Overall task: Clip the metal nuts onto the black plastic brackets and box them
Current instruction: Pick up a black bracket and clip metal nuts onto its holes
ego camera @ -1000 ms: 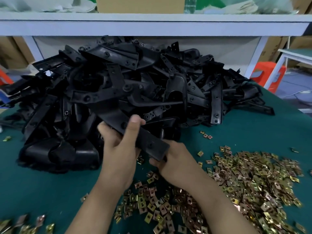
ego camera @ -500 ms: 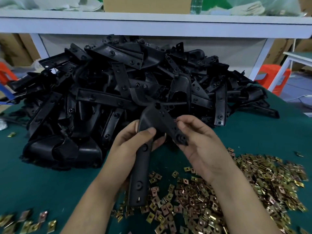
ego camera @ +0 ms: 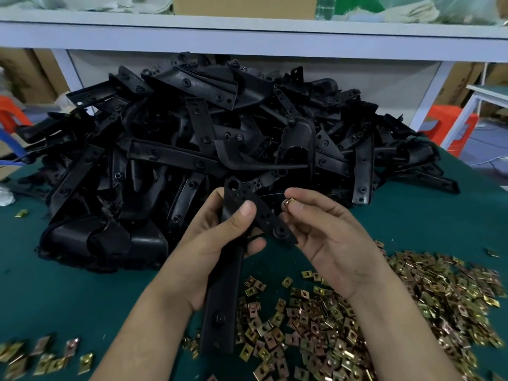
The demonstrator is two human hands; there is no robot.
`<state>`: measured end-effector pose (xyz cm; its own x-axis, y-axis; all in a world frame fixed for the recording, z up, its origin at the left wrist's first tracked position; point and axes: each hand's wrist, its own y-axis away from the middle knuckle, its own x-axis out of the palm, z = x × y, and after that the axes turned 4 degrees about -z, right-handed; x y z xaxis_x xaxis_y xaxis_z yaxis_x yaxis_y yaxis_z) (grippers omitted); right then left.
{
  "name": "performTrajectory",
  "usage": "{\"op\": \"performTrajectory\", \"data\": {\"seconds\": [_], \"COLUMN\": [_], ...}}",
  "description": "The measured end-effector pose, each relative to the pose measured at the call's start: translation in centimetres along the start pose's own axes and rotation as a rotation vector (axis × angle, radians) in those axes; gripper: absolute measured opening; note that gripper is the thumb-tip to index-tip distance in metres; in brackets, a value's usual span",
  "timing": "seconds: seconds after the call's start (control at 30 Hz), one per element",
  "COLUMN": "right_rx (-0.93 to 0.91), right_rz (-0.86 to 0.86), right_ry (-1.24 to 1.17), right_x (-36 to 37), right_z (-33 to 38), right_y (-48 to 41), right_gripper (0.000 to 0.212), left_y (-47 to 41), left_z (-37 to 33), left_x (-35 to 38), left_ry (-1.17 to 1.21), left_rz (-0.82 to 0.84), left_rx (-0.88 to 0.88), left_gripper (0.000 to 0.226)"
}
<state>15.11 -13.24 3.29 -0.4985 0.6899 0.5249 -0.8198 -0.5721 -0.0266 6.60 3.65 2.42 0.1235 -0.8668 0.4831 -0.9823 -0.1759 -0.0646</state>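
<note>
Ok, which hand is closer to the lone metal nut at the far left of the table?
Left. The left hand, gripping a black bracket, sits well right of the lone nut; the right hand, pinching a second nut, is even farther right.

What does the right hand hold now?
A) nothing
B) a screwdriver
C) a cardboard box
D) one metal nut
D: the right hand pinches a single metal nut in its fingertips, beside the black bracket that the left hand grips.
</note>
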Motion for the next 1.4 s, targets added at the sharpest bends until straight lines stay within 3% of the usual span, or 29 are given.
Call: {"op": "performTrajectory", "data": {"seconds": [0.13, 0.37, 0.5, 0.63, 1.1, 1.23, 1.4], "right_rx": [0.025, 0.064, 0.059, 0.044, 0.084, 0.084, 0.070], "right_rz": [0.027, 0.004, 0.010, -0.013, -0.067, -0.110, -0.100], "right_ry": [0.061, 0.169, 0.170, 0.154, 0.182, 0.109, 0.144], "right_x": [0.2, 0.4, 0.5, 0.6, 1.1, 1.8, 2.5], "right_z": [0.2, 0.4, 0.4, 0.3, -0.2, -0.7, -1.5], "right_y": [0.2, 0.5, 0.6, 0.5, 0.5, 0.5, 0.5], "right_gripper": [0.021, 0.014, 0.021, 0.015, 0.024, 0.009, 0.009], "left_y": [0.2, 0.0, -0.1, -0.1, -0.2, -0.2, -0.2], "left_z": [0.0, 0.2, 0.1, 0.1, 0.4, 0.3, 0.6], "left_x": [-0.1, -0.5, -0.8, -0.9, -0.6, -0.9, -0.8], "left_ry": [0.014, -0.089, -0.098, -0.082, -0.221, -0.241, -0.214], "left_rz": [0.007, 0.025, 0.029, 0.021, -0.013, -0.044, -0.074], "left_rx": [0.020, 0.030, 0.037, 0.046, 0.143, 0.189, 0.237], "left_gripper": [0.057, 0.039, 0.039, 0.049, 0.040, 0.036, 0.035]}}
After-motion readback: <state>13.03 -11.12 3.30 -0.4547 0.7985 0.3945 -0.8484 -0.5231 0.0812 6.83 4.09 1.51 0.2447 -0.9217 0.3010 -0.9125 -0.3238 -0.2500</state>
